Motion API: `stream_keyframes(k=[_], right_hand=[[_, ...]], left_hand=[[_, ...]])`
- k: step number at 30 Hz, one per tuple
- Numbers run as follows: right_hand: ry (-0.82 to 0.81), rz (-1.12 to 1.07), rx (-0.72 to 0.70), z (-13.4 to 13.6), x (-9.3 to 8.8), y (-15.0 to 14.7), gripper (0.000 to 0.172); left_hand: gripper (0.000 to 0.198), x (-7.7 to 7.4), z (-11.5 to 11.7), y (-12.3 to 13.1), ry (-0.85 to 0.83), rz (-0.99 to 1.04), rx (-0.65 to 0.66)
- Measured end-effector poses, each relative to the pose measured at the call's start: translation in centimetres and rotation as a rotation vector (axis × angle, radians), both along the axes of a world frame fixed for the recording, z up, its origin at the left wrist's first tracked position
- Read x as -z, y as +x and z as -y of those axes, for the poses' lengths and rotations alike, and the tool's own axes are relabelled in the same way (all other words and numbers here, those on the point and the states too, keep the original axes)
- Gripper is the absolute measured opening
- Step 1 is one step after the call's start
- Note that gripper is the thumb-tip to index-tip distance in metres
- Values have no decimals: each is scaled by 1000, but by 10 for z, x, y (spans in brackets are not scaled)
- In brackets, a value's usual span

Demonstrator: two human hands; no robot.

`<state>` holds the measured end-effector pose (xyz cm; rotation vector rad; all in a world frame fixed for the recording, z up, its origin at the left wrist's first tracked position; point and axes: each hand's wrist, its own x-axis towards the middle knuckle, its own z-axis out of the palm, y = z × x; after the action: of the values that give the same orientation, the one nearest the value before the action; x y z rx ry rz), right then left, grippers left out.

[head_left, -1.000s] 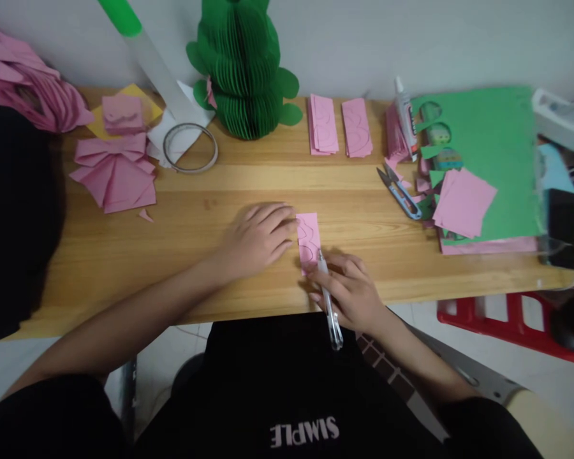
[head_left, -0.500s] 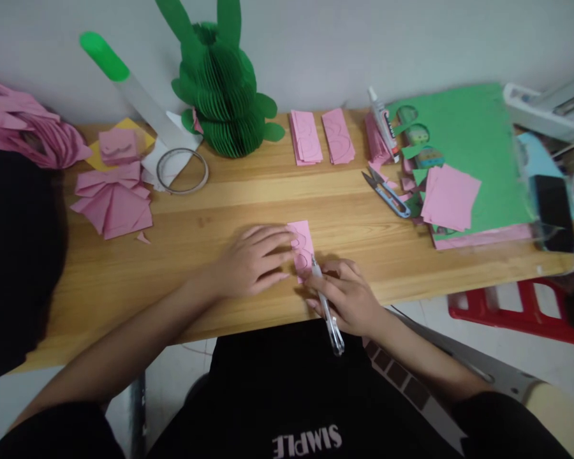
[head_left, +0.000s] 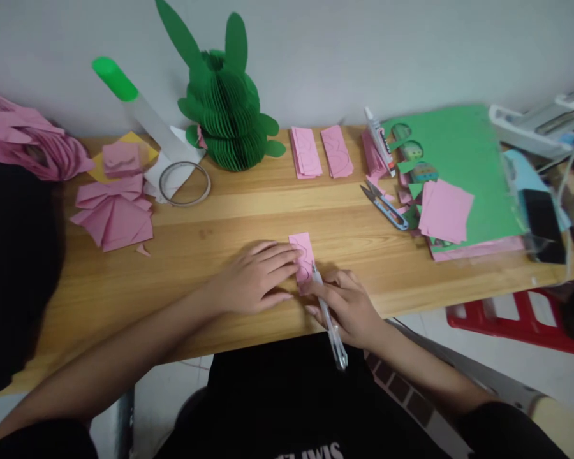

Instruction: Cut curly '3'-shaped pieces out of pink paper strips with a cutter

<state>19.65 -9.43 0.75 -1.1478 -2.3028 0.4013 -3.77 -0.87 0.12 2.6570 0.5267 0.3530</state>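
A small pink paper strip (head_left: pixel 303 250) with curved pen lines lies near the front edge of the wooden table (head_left: pixel 249 210). My left hand (head_left: pixel 256 275) rests flat on its left side, fingers stretched out over the paper. My right hand (head_left: pixel 347 305) is closed round a clear pen (head_left: pixel 329 317), whose tip touches the lower part of the strip.
Two stacks of marked pink strips (head_left: pixel 320 151) lie at the back, beside a green honeycomb paper figure (head_left: pixel 222 111). Snips (head_left: pixel 383 205), a glue tube (head_left: pixel 377 140), green sheets (head_left: pixel 459 159) and pink squares (head_left: pixel 444 210) sit right. Folded pink paper (head_left: pixel 112 213), a tape ring (head_left: pixel 184 183) lie left.
The view has tilted down, so everything sits lower in the picture. My left fingers have slid further over the strip. The pen tip stays on the strip's lower part.
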Motion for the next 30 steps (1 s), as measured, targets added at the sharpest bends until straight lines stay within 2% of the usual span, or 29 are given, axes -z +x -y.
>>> stream_keyframes(k=[4,9,14,17,30], right_hand=[[-33,-73,72,-10,-1,-2,22],[-106,-87,138,-28,-6,-1,30],[-194,-218,267,-43,-10,-2,23],[-274,-221,338,-47,-11,-4,21],[-200,-115,304,-47,-10,-8,17]], left_hand=[[42,0,0,3,-29,-9,-12],[38,2,1,4,16,-42,-6],[38,2,3,4,53,-33,-31],[37,1,3,5,32,-46,-38],[38,2,2,7,-42,-25,-44]])
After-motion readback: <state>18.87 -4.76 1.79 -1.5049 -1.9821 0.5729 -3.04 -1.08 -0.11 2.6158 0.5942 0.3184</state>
